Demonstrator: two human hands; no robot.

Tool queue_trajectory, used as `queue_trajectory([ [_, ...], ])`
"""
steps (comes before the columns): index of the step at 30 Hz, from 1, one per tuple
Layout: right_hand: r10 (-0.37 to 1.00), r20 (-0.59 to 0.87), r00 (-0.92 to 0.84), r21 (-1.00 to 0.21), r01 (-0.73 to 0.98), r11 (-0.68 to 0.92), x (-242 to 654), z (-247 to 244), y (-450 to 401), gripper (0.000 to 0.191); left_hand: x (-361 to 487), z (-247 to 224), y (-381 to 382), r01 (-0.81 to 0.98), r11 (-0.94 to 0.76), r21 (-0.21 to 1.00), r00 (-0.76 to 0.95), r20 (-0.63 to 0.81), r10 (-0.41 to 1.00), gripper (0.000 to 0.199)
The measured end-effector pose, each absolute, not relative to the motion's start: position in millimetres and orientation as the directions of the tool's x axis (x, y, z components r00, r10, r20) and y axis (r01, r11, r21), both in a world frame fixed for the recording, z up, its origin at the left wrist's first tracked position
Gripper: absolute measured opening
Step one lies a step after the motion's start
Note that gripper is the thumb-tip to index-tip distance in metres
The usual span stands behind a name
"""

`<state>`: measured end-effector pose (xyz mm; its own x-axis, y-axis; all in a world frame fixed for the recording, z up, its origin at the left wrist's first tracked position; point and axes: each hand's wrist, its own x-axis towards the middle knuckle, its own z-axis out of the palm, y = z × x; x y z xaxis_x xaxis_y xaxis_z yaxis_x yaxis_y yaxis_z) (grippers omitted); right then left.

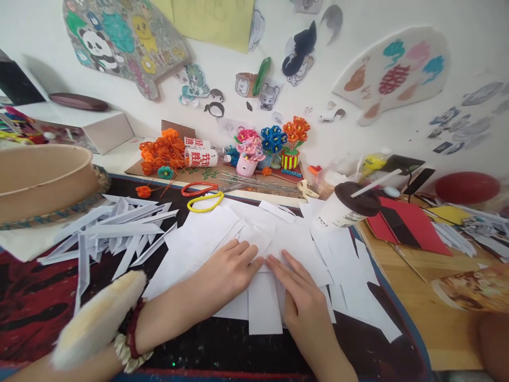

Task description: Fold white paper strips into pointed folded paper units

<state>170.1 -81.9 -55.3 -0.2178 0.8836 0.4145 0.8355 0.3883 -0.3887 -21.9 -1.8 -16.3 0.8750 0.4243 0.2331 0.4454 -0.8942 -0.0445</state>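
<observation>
A white paper strip (265,307) lies over a pile of loose white sheets (191,233) in front of me. My left hand (233,265) has its fingers curled and its thumb at the strip's upper part, pinching the paper there. Beside it, my right hand (302,289) rests on the paper with fingers stretched out and nearly flat, its index fingertip close to my left thumb. Folded paper strips (123,231) are heaped to the left. Scissors (207,199) with one red and one yellow handle lie just beyond the sheets.
A large round tan container (43,180) stands at left. At right is a white cup (338,212) with a dark lid and straw. Flower crafts in small pots (246,167) line the back by the wall. A red and black folder (413,225) lies on the wooden surface.
</observation>
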Motion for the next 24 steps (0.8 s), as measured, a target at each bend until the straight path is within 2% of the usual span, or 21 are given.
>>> queue_trajectory([
  [4, 0.91, 0.396, -0.12, -0.431, 0.851, 0.3, 169.4, -54.1, -81.0, 0.069, -22.1, -15.9, -2.3, 0.455, -0.889, -0.045, 0.872, 0.227, 0.434, 0.021],
  [9, 0.898, 0.434, -0.071, -0.395, 0.881, 0.261, 170.2, -51.3, -81.1, 0.063, -24.1, -16.6, -3.6, 0.463, -0.886, -0.021, 0.86, 0.25, 0.444, 0.019],
  [15, 0.878, 0.471, -0.086, -0.376, 0.881, 0.288, 170.2, -52.1, -80.7, 0.062, -25.3, -17.2, -1.0, 0.47, -0.881, -0.042, 0.857, 0.262, 0.445, 0.016],
  [18, 0.857, 0.497, -0.134, -0.296, 0.903, 0.313, 169.4, -54.3, -80.0, 0.061, -25.9, -15.1, 0.9, 0.486, -0.873, -0.037, 0.851, 0.249, 0.463, 0.012],
  [24, 0.761, 0.585, -0.279, -0.014, 0.935, 0.354, 162.0, -56.6, -79.2, 0.054, -27.0, -15.5, 1.2, 0.496, -0.868, -0.032, 0.847, 0.24, 0.475, 0.012],
])
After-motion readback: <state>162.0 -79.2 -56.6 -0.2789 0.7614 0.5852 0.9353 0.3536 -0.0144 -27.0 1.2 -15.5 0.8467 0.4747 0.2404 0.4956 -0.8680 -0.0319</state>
